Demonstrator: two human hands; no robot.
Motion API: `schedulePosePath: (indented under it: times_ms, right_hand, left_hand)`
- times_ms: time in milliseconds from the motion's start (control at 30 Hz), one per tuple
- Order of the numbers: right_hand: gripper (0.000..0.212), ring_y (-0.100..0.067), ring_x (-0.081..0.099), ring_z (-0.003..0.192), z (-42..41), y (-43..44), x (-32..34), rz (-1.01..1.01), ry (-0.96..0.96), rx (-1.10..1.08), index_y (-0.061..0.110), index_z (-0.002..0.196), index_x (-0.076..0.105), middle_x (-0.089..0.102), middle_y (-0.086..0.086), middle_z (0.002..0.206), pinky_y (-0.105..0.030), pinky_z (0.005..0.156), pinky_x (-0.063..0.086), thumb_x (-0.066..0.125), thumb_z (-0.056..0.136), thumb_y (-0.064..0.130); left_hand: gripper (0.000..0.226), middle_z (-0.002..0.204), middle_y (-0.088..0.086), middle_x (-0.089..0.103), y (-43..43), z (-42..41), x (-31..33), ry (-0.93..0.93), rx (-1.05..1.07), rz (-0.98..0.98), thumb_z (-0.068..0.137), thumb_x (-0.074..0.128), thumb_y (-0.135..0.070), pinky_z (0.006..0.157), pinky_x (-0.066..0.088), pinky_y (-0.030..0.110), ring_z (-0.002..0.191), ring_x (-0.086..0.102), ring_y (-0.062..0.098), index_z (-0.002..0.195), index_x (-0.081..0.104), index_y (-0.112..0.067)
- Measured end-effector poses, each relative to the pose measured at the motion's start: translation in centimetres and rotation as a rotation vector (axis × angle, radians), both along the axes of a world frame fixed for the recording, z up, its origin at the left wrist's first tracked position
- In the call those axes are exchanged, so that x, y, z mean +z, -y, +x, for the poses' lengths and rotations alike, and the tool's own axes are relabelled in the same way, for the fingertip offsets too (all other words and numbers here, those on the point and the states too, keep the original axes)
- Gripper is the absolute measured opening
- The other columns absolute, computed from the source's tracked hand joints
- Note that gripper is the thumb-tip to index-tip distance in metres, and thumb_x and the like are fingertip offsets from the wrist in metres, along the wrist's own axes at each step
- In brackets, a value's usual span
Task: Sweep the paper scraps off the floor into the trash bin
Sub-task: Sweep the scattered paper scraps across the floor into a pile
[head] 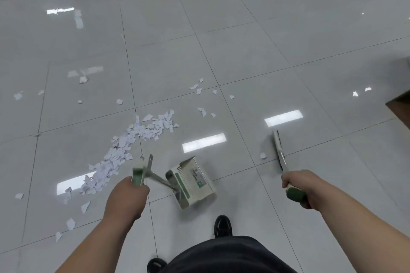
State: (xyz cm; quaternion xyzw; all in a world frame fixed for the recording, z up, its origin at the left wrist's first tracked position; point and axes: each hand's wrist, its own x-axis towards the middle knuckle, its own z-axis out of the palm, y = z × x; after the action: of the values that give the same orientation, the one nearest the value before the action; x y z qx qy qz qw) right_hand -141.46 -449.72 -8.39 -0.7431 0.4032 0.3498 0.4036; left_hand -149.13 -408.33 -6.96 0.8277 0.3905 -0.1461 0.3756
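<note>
- Paper scraps (124, 148): light, thin and limp; a fast stroke would likely scatter them, so a low, slow sweep suits. The main drift lies on the floor (244, 62), left of and just beyond the left grip; strays spread toward the floor's far edge.
- Left grip (127, 195): closed round the green handle of the dustpan (193, 182), whose pan sits tilted between the 2 grips.
- Right grip (297, 182): closed round the handle of the broom (279, 150); its brush head is well right of the drift, with 1 stray scrap (263, 155) just beside it.
- Trash bin: not in view.
</note>
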Motion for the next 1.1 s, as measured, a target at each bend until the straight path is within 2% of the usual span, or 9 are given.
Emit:
schedulePosePath:
  times_ms: [133,367,533,667,767,933,1033,1100]
  right_hand:
    - [0.022,-0.020,0.040,0.052,0.6,-1.2,-0.1,0.085,-0.053,0.025,0.008,0.091,0.060,0.054,-0.012,0.073,-0.019,0.046,0.030,0.063,0.070,0.005]
    - [0.034,-0.024,0.048,0.060,3.3,-9.5,1.4,0.309,-0.075,0.078,0.007,0.100,0.063,0.059,-0.017,0.078,-0.020,0.048,0.029,0.065,0.066,0.008]
    - [0.030,-0.015,0.043,0.038,8.2,-16.2,3.3,0.430,-0.102,0.114,0.007,0.109,0.057,0.059,-0.012,0.063,-0.018,0.041,0.028,0.058,0.078,0.007]
    - [0.024,-0.015,0.035,0.035,11.5,-22.4,3.9,0.489,-0.118,0.094,0.009,0.102,0.054,0.056,-0.011,0.062,-0.016,0.037,0.026,0.056,0.078,0.008]
    - [0.023,-0.015,0.035,0.036,12.5,-26.5,4.2,0.447,-0.088,0.152,0.005,0.101,0.057,0.056,-0.012,0.061,-0.017,0.039,0.026,0.056,0.078,0.005]
    - [0.018,-0.021,0.048,0.045,14.6,-33.0,3.4,0.246,0.006,0.311,0.002,0.094,0.063,0.062,-0.016,0.070,-0.020,0.047,0.032,0.064,0.076,0.003]
    - [0.025,-0.026,0.054,0.061,17.4,-36.8,1.1,0.121,0.044,0.424,0.003,0.095,0.064,0.063,-0.018,0.082,-0.022,0.051,0.037,0.067,0.071,0.006]
    - [0.022,-0.028,0.049,0.066,19.1,-39.4,-0.1,0.066,0.035,0.501,0.005,0.090,0.061,0.058,-0.016,0.082,-0.023,0.052,0.035,0.067,0.069,0.006]
  left_hand:
    - [0.013,0.062,0.007,0.037,1.7,1.9,-0.1,0.010,0.030,-0.037,0.078,0.047,-0.001,0.051,0.032,0.030,0.056,0.031,0.023,0.074,0.039,-0.011]
    - [0.018,0.066,0.007,0.035,0.7,3.1,0.1,-0.001,0.162,-0.133,0.079,0.048,0.000,0.051,0.027,0.029,0.059,0.028,0.023,0.073,0.039,-0.013]
    - [0.019,0.070,0.008,0.034,-2.7,3.3,0.1,0.019,0.254,-0.184,0.080,0.049,0.001,0.051,0.024,0.029,0.060,0.026,0.022,0.075,0.039,-0.013]
    - [0.018,0.068,0.007,0.034,-6.9,4.0,-0.5,0.027,0.327,-0.235,0.080,0.048,0.002,0.050,0.023,0.028,0.056,0.025,0.020,0.076,0.039,-0.013]
    - [0.018,0.068,0.007,0.034,-10.6,4.6,-0.8,0.022,0.358,-0.255,0.079,0.047,0.002,0.051,0.023,0.028,0.054,0.025,0.020,0.076,0.038,-0.013]
    - [0.017,0.063,0.005,0.034,-16.4,5.5,-1.2,0.025,0.339,-0.249,0.080,0.047,0.000,0.048,0.026,0.028,0.055,0.028,0.021,0.075,0.037,-0.013]
    - [0.015,0.063,0.005,0.035,-19.4,5.6,-1.6,0.015,0.339,-0.240,0.080,0.047,-0.002,0.047,0.026,0.028,0.057,0.029,0.022,0.076,0.038,-0.014]
    - [0.014,0.066,0.005,0.036,-21.2,5.5,-1.9,0.002,0.336,-0.227,0.080,0.047,-0.004,0.048,0.028,0.030,0.060,0.031,0.022,0.076,0.038,-0.014]
